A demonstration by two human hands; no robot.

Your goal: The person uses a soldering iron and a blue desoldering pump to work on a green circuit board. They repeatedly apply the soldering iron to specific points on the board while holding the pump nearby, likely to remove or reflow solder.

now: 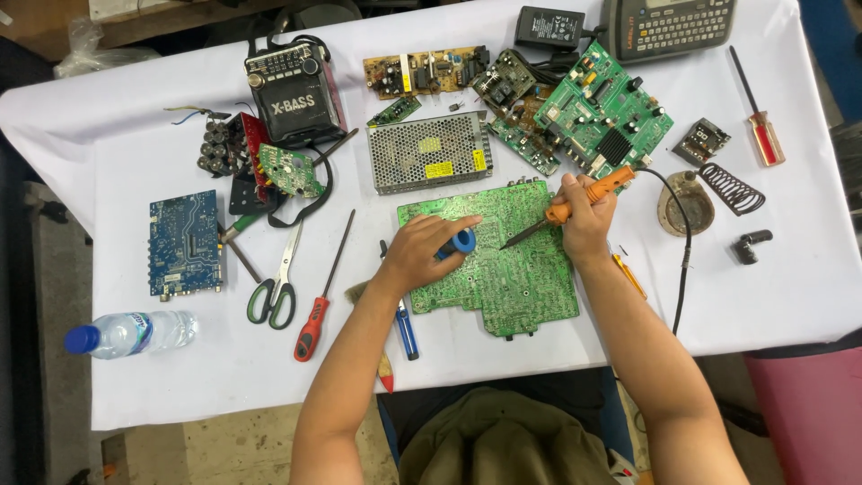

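A large green circuit board (512,278) lies solder side up in front of me on the white table (772,287). My right hand (585,224) grips an orange-handled soldering iron (584,196), its tip touching the board near the middle. My left hand (422,251) rests on the board's left edge and holds a small blue spool (463,241), with one finger stretched across the board.
Scissors (277,283), a red-handled screwdriver (316,314) and a blue board (184,242) lie to the left. A water bottle (130,332) lies near the front-left edge. A metal-cased power supply (429,151), more boards, a black radio (294,90) and an iron stand (687,205) lie behind.
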